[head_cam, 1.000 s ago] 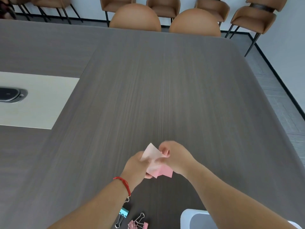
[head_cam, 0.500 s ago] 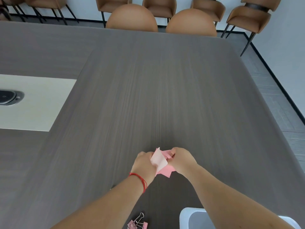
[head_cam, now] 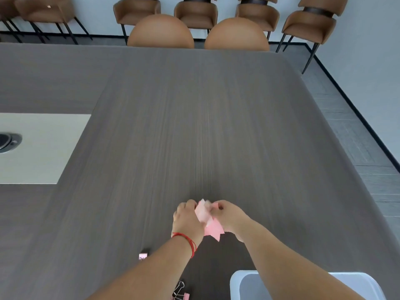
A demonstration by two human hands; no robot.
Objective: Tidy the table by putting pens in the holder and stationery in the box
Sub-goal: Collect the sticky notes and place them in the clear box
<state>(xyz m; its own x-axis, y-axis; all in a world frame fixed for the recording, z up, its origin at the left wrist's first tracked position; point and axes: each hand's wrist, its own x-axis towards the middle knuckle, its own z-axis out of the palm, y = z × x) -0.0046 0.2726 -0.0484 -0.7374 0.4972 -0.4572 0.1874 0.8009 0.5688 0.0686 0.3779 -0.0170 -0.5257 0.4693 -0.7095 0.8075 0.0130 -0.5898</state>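
Both hands hold a small stack of pink sticky notes (head_cam: 211,227) just above the dark table (head_cam: 194,126). My left hand (head_cam: 187,220), with a red string at the wrist, grips the left side. My right hand (head_cam: 229,215) pinches the top right. Some sheets are bent upward and blurred. The pale blue box (head_cam: 238,282) shows its corner at the bottom right, partly behind my right forearm. A pink binder clip (head_cam: 180,292) lies at the bottom edge and a small pink clip (head_cam: 143,255) lies left of my left forearm. No pens or holder are in view.
A light inset panel (head_cam: 43,148) with a round cable port (head_cam: 8,142) sits in the table at the left. Brown chairs (head_cam: 161,32) stand along the far edge and against the wall. The table's right edge drops to grey floor (head_cam: 357,137).
The view has tilted a little, so the hands sit lower in the frame. The fingers have shifted on the pink notes, and the blue clip has gone out of sight behind my left forearm.
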